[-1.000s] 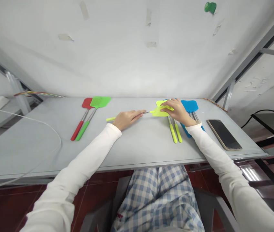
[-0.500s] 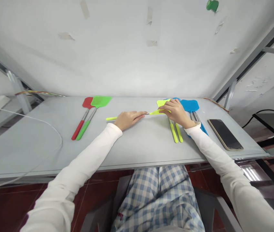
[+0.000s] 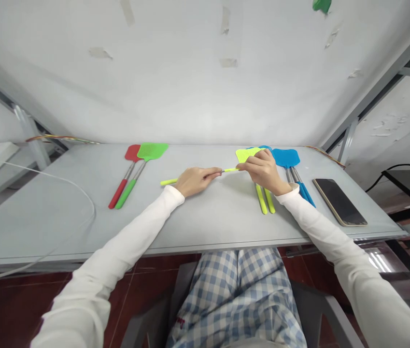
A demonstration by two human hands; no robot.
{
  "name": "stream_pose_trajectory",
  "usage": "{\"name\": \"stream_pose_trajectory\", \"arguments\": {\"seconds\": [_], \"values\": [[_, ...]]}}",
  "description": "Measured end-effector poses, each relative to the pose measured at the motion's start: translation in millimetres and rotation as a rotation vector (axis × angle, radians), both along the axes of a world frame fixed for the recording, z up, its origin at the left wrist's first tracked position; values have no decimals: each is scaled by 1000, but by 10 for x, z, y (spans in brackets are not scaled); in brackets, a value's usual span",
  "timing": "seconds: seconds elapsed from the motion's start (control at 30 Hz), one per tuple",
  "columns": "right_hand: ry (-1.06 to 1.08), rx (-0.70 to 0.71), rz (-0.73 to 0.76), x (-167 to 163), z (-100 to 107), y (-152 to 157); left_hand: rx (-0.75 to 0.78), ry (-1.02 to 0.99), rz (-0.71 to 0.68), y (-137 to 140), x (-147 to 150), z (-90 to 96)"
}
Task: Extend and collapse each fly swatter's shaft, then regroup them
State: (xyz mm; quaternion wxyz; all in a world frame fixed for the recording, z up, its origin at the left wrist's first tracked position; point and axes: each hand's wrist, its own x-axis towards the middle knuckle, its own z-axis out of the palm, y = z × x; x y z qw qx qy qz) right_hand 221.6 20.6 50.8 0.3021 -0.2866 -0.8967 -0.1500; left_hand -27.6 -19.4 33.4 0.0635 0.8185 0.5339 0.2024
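Between my hands a yellow fly swatter (image 3: 231, 169) is held sideways above the table. My left hand (image 3: 195, 181) is closed round its metal shaft, and the yellow handle end pokes out on the left. At its head end, my right hand (image 3: 262, 168) grips it and hides most of the head. Behind and below that hand lie more yellow fly swatters (image 3: 244, 155), their two handles pointing towards me. Just right of them are several blue fly swatters (image 3: 286, 157), partly covered by my right wrist.
A red fly swatter (image 3: 120, 186) and a green fly swatter (image 3: 153, 151) lie side by side on the left of the grey table (image 3: 205, 222). A smartphone (image 3: 340, 201) rests near the right edge. A white cable (image 3: 81, 191) loops over the left side.
The held yellow swatter's head has turned, so only a thin strip shows beside my right fingers now. My left fingers have closed more tightly on the shaft.
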Motion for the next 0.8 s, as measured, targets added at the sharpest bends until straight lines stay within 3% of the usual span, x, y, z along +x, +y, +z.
{"name": "stream_pose_trajectory", "arguments": {"seconds": [0.1,0.2,0.3,0.47,0.6,0.8], "values": [[-17,-1,24,-5,13,-18,-71,-35,35,-24,27,30],[57,-21,35,-11,28,-10,20,33,71,-53,63,5],[126,-118,45,0,57,30,109,188,81,-82,106,-31],[217,-287,25,25,111,64,136,342,65,-129,186,-12],[271,-173,20,4,111,13,136,302,113,-169,227,24],[173,53,33,-5,43,-47,35,-14,114,-196,232,102]]}}
